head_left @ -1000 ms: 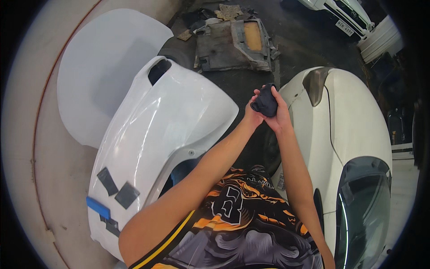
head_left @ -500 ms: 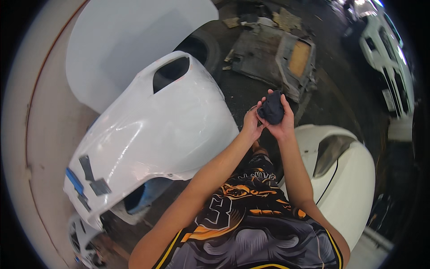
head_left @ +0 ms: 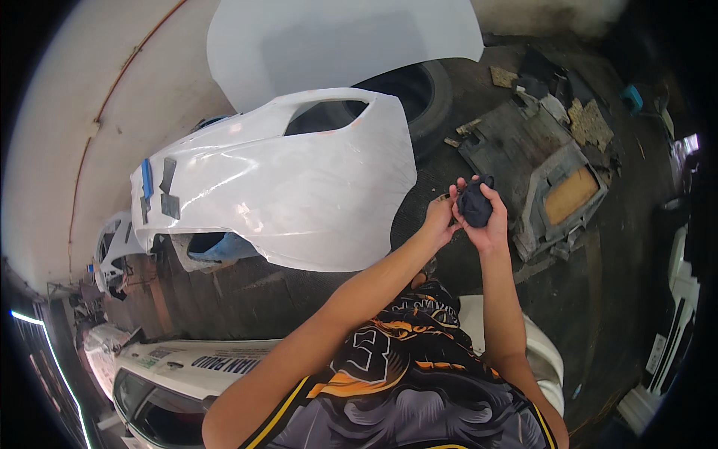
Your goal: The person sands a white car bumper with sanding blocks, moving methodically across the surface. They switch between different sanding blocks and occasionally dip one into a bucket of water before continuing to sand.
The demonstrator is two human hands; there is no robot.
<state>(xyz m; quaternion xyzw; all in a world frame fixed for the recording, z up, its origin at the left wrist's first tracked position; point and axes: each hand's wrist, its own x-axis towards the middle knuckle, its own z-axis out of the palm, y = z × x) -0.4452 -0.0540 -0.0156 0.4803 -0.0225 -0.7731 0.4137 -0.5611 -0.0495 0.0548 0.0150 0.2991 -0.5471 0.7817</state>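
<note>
My right hand (head_left: 490, 227) is closed around a dark black bundle (head_left: 473, 207), rounded and soft-looking, with a small loop at its top. The exact kind of this bundle does not show. Against its left side lies my left hand (head_left: 440, 218), its fingers drawn together; whatever they pinch is hidden. Both hands are held out in front of my body, close to each other. To their left rests a large white car body panel (head_left: 329, 194) with an oval opening and grey and blue pieces at its far left end.
Behind the panel are a white sheet-like panel (head_left: 314, 45) and a tyre (head_left: 441, 86). Worn dark car trim (head_left: 516, 142) and scraps lie on the floor ahead right. A cream-white part (head_left: 542, 352) is beside my right arm; a white vehicle (head_left: 202, 367) stands lower left.
My view has swung left, so the floor trim sits farther right and a vehicle shows at lower left. The black bundle stays in my hands, turned slightly, its loop now visible.
</note>
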